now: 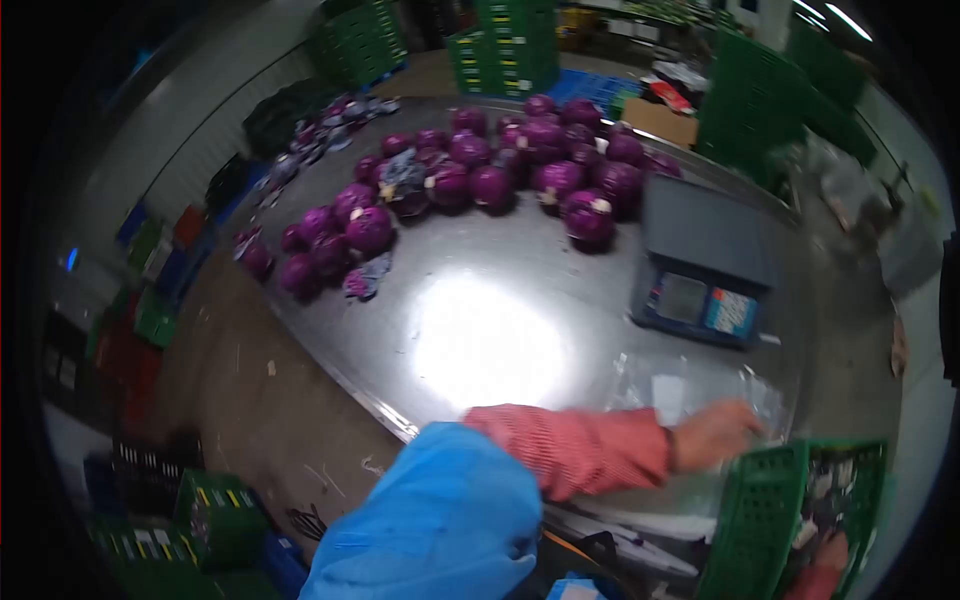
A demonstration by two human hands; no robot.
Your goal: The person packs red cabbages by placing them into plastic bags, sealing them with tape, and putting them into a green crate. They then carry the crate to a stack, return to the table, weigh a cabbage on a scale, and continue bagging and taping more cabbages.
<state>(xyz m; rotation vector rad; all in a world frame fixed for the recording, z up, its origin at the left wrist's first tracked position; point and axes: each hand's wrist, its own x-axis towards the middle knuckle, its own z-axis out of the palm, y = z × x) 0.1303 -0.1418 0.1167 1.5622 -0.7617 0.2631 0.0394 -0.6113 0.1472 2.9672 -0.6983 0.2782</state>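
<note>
My left hand (715, 437), in a red checked sleeve, reaches across to the right over the clear plastic bags (675, 385) on the metal table. Its fingers are blurred and overlap the edge of the plastic in this view. My right hand (831, 552) is low at the right, inside a green crate (765, 510) with small dark and pale items in it. The right fingers are mostly hidden, and I cannot tell what they hold. A grey scale (700, 250) with a display stands just beyond the bags.
Many purple cabbages (545, 140) are heaped across the far side of the metal table (400, 345). Loose cabbage leaves (320, 135) lie along its far left edge. Stacked green crates (515, 45) stand behind, and more crates (215, 515) sit on the floor at the lower left.
</note>
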